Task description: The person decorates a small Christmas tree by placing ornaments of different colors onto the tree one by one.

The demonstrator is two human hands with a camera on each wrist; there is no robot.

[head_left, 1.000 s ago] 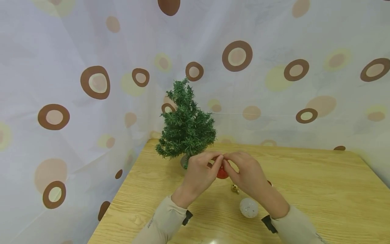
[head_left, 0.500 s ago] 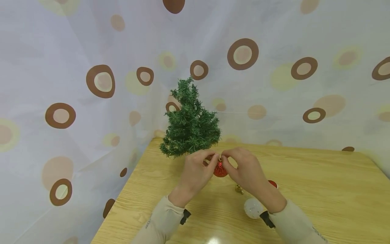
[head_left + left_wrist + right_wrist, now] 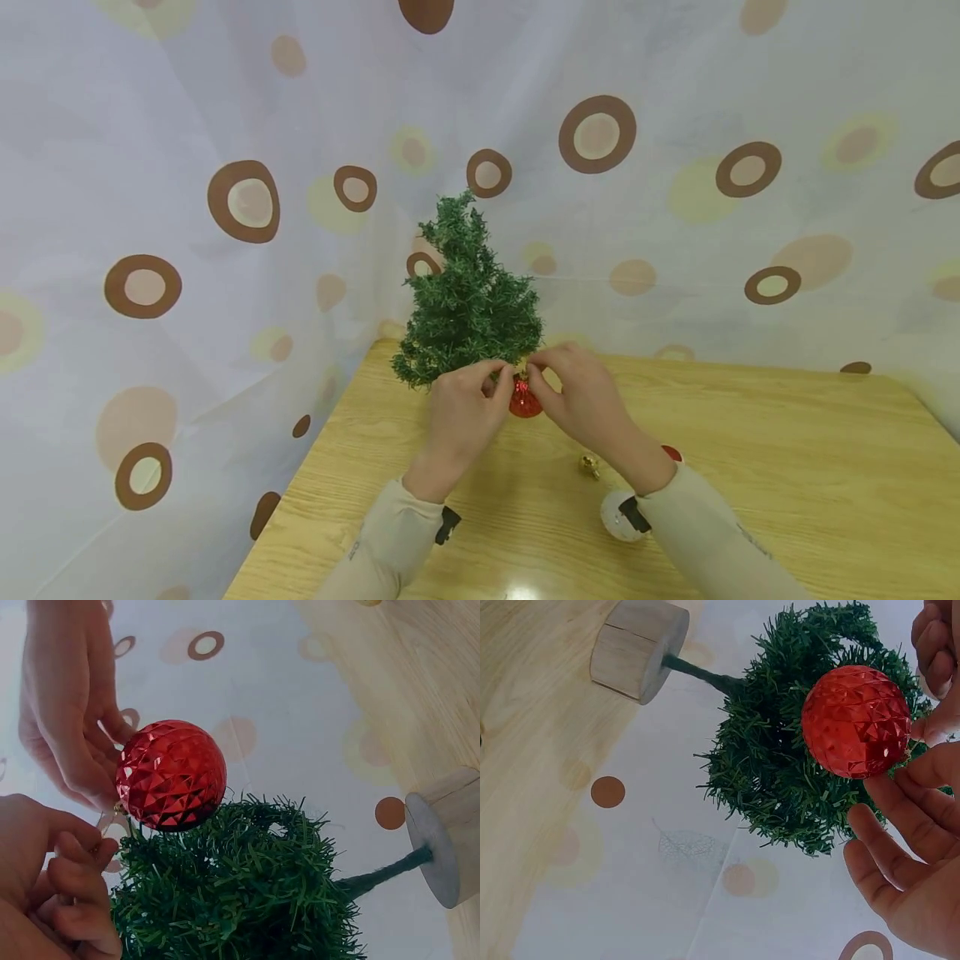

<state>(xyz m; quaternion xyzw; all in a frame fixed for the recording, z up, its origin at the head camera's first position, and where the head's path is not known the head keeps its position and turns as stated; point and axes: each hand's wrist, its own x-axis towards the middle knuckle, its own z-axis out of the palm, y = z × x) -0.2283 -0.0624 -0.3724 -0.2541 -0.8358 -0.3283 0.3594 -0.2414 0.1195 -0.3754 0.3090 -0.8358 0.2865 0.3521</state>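
Observation:
A shiny red Christmas bauble (image 3: 525,402) with a faceted surface hangs just in front of the small green artificial tree (image 3: 468,292), by its lower right branches. Left of its top, my left hand (image 3: 467,412) pinches the thin gold hanging loop, as the left wrist view shows at the fingertips (image 3: 105,847). From the other side, my right hand (image 3: 588,400) pinches at the bauble's top with thumb and forefinger; its other fingers spread loosely in the right wrist view. Whether the loop touches a branch I cannot tell. The tree's wooden base (image 3: 634,656) shows in the right wrist view.
On the wooden table (image 3: 787,467) a small gold ornament (image 3: 589,465) lies below my right hand. A white ball (image 3: 617,518) sits nearer, partly behind the right wrist strap. A red item (image 3: 672,452) peeks out behind the right forearm. Patterned cloth hangs behind.
Both hands have moved left and a little forward with the red bauble, bringing it up close to the tree's lower right branches. The tree stays in place.

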